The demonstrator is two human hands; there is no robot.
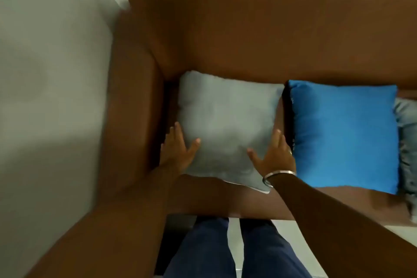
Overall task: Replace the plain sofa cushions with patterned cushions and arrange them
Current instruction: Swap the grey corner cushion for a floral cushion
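Sofa: brown sofa [259, 36], seen from above; armrest on the left side of the view, backrest across the top.
Grey cushion: plain grey cushion [226, 124] at the armrest end of the seat, propped against the backrest, its lower right corner reaching toward the seat's front edge.
Left hand: left hand [178, 151] on the cushion's left edge, fingers spread and flat, thumb on the front face; other fingers lie between cushion and armrest. Open, pressing, not clenched.
Right hand: right hand [274, 156] on the cushion's right lower edge, palm flat, fingers splayed, thumb pointing inward. Open as well.
Bangle: metal bangle [278, 177] on the right wrist.
Blue cushion: plain blue cushion [345, 135] just beside the grey one on its right, leaning on the backrest; a narrow dark gap between them.
Third cushion: pale blue-grey cushion [408, 137] at the right border, partly behind the blue one, mostly cut off.
Person: stands at the seat front, dark blue trousers [237, 253] visible below.
Image quality: blurred; fabric detail unreadable.
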